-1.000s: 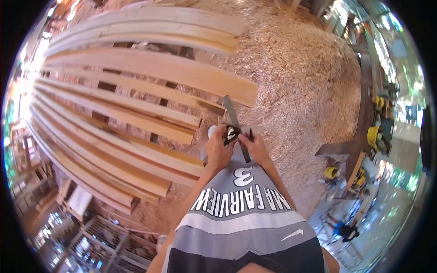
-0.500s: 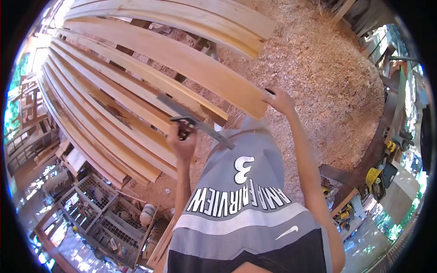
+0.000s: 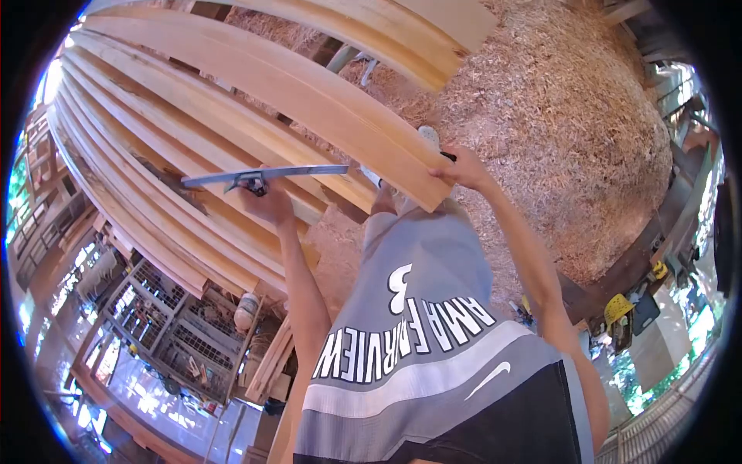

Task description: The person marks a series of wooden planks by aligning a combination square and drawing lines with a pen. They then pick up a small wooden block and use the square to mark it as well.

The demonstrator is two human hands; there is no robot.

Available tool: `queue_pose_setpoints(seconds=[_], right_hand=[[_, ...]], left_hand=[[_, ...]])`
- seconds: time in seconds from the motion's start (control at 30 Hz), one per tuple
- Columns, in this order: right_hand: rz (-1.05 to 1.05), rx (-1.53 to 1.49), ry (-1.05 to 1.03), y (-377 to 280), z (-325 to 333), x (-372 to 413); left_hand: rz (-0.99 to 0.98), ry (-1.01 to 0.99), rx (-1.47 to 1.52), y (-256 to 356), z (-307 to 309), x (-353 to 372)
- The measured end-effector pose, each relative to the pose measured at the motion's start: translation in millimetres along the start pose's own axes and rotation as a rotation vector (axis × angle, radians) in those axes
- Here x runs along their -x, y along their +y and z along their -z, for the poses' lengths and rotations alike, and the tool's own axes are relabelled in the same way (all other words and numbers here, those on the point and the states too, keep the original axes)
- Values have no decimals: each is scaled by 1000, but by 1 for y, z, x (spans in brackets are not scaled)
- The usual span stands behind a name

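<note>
Square, clamped in the left hand, hangs level above the stack; the right hand pinches a plank by its end. Pressing the square's head tight to an edge should keep it true. Close-set neighbours crowd it; sawdust lies below.

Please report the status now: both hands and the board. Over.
Left hand shut on grey metal ruler with dark head. Right hand on end of long pale wooden board, grip unclear. Neighbouring planks close alongside.
</note>
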State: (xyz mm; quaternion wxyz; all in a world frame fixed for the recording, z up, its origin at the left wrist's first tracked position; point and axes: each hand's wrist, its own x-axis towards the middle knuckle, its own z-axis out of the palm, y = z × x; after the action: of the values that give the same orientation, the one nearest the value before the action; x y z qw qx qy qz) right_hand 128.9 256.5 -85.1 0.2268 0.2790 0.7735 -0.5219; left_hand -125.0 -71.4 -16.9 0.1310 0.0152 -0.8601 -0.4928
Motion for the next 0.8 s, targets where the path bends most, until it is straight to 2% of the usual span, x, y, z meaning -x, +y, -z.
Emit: queue_pose_setpoints(seconds=[0.07,0.13,0.2,0.27,0.33,0.37,0.4,0.47,0.57,0.63,0.67,0.73,0.8], right_hand=[[-75,-75,-21,-9,6,14],[-63,-107,-55,-32,23,28],[-91,-133,-1,-36,18,28],[-156,116,63,-27,5,10],[-205,41,-12,-31,1,-4],[-152,125,82,19,-24,-20],[-153,96,153,-1,-23,-15],[-168,20,162,-14,-21,-12],[-177,97,193,-18,-14,-20],[-165,146,305,-2,-16,-22],[-171,152,311,2,-12,-25],[-181,110,105,-10,3,-24],[-192,126,136,-9,0,-23]], left_hand=[[-42,-1,-78,-6,6,3],[-84,-7,-173,1,0,0],[-94,5,-170,10,0,0],[-147,-9,-210,2,0,0],[-163,-35,-303,2,3,5],[-158,-35,-313,5,1,4],[-177,-62,-324,12,2,4],[-15,-71,-248,20,3,6],[-178,-36,-255,26,4,0],[-185,-29,-284,20,4,2],[-197,-26,-311,15,3,3],[-153,-49,-306,10,6,6],[-131,-65,-276,11,2,5]])
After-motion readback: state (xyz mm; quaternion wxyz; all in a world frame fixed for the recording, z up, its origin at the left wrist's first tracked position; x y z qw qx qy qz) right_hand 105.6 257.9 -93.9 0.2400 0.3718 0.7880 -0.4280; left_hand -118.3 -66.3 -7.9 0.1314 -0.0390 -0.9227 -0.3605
